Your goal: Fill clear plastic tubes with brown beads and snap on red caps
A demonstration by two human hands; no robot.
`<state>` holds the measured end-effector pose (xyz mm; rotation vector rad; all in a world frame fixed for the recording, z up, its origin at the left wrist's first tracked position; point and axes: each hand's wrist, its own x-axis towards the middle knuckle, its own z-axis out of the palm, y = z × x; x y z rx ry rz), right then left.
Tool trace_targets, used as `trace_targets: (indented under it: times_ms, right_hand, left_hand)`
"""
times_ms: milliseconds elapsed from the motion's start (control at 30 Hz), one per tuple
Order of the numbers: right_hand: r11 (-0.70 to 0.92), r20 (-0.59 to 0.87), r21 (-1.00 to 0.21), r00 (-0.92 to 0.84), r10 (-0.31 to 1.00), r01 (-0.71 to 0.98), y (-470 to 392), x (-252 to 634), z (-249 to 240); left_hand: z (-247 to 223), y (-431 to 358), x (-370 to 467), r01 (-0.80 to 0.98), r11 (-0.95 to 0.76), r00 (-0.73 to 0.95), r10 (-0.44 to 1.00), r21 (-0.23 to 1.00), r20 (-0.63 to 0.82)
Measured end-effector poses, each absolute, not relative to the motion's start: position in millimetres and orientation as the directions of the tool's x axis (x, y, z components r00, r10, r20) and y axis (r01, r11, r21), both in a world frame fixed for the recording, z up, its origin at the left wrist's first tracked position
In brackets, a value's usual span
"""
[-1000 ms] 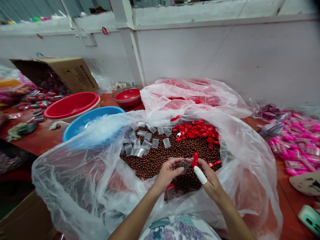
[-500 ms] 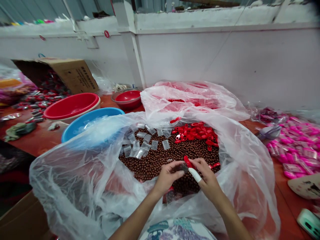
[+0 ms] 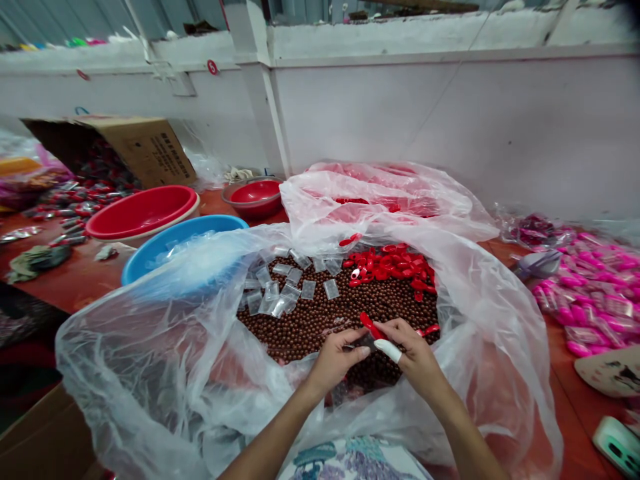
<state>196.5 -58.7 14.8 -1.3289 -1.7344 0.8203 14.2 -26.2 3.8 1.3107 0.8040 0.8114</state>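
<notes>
Over the brown balls, my right hand (image 3: 417,357), with a white cover on one finger, pinches a red plastic cap (image 3: 370,325). Close beside it, the fingers of my left hand (image 3: 334,360) are closed on a small clear plastic case (image 3: 367,341), partly hidden by the fingers. The red cap and the clear case meet or nearly meet; I cannot tell if they are joined. Round brown balls (image 3: 345,307) fill a large clear plastic bag (image 3: 175,353). On the balls lie loose clear cases (image 3: 309,289) to the left and a heap of red caps (image 3: 393,265) to the right.
Behind stands a second bag (image 3: 390,180) with red pieces. To the left are a blue basin (image 3: 145,257), a red basin (image 3: 145,210), a smaller red bowl (image 3: 256,193) and a cardboard box (image 3: 145,150). Pink packs (image 3: 600,287) and a scoop (image 3: 543,263) lie right.
The red cap has tipped to the left and slightly shifted in my right hand's fingers. Both hands stay close together over the balls.
</notes>
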Motion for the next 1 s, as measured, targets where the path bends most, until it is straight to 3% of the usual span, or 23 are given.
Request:
trace_targets:
  times_ms: [200,500,733,900,1000]
  right_hand:
    - [0.316,0.251,-0.789,-0.195,0.948,0.526,-61,192,14]
    - [0.411,0.436,-0.572,-0.162,0.885,0.709,-63,174,-17]
    - [0.42,0.42,-0.541,-0.199,0.885,0.728,-59,184,-20]
    - [0.428,0.413,-0.527,-0.219,0.884,0.734,-65,179,-7]
    - [0.486,0.43,-0.477,-0.288,0.856,0.732,-68,175,-3]
  left_hand:
    - [-1,-28,16,-0.074,0.164,0.455,0.884,0.984,-0.113]
    - [1,-32,25,-0.309,0.302,0.416,0.896,0.902,-0.157]
    - [-2,-35,25,-0.319,0.362,0.426,0.88,0.876,-0.209]
    - [6,-34,28,-0.468,0.58,0.517,0.792,0.666,-0.326]
    - [13,-31,28,-0.464,0.696,0.611,0.699,0.548,-0.372]
